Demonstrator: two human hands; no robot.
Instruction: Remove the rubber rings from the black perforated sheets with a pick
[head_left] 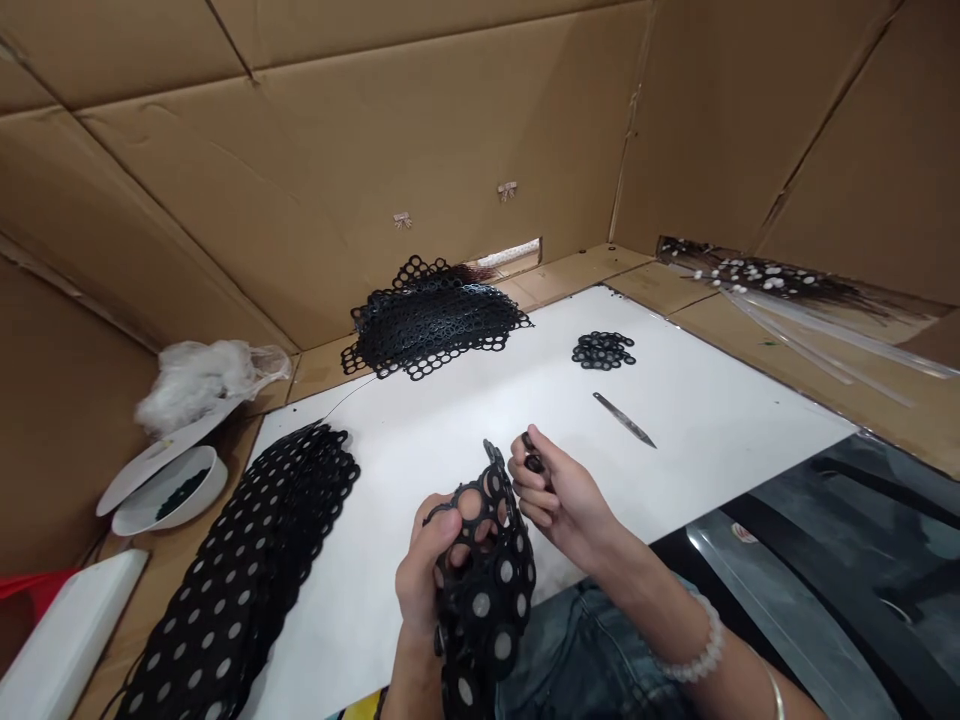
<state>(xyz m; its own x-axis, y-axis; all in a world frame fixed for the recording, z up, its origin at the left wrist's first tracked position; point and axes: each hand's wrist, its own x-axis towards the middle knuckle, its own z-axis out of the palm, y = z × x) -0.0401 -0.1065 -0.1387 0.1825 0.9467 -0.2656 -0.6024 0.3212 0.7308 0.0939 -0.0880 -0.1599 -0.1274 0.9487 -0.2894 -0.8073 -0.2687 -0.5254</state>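
My left hand [424, 560] is closed around a black mesh sheet [499, 600] of joined rings, several of them filled with pale discs. The sheet hangs down over my lap, and its upper end stands up near my other hand. Just right of it, my right hand [559, 490] has its fingers curled around small black rings [533, 463]. On the white board beyond lie a pile of loose black rings [602, 350] and a pointed metal blade [625, 420].
A stack of black ring mesh [442, 320] lies at the back. Long dotted black mesh [240, 590] covers the left side, beside a white bowl [171, 492] with dark pieces and a clear plastic bag [214, 380]. Cardboard walls [420, 130] enclose the board. Clear strips [840, 335] lie right.
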